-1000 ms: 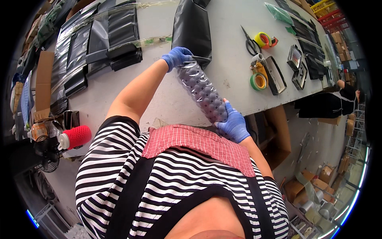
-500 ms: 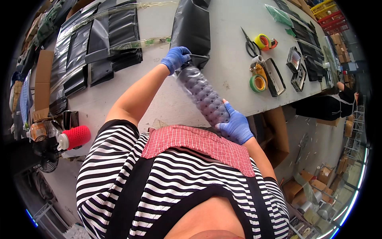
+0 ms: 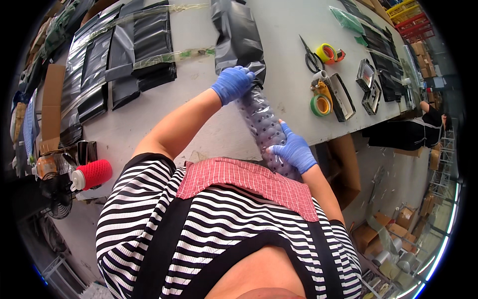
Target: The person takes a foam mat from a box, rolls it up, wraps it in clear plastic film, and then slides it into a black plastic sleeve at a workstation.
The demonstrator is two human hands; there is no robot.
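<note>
A rolled grey bubble-textured mat [image 3: 264,122] in clear wrap slants from the table's middle toward my body. Its far end meets the mouth of a black plastic bag [image 3: 238,37], which lies away from me on the white table. My left hand [image 3: 234,84], in a blue glove, is closed on the bag's gathered edge where it meets the roll. Lower down, my right hand [image 3: 294,152], also gloved in blue, grips the near part of the roll with the thumb on top. The roll's tip inside the bag is hidden.
Scissors [image 3: 311,56], a yellow tape roll [image 3: 326,53] and a tape dispenser with green tape [image 3: 321,103] lie to the right. Stacks of black bags [image 3: 149,42] are taped down at the left. A red bottle [image 3: 94,173] stands near the left edge. Another person [image 3: 406,132] is at the far right.
My left hand has shifted right and a little nearer, with the bag's mouth. The bag now reaches closer over the roll's end, and the roll has tilted slightly steeper.
</note>
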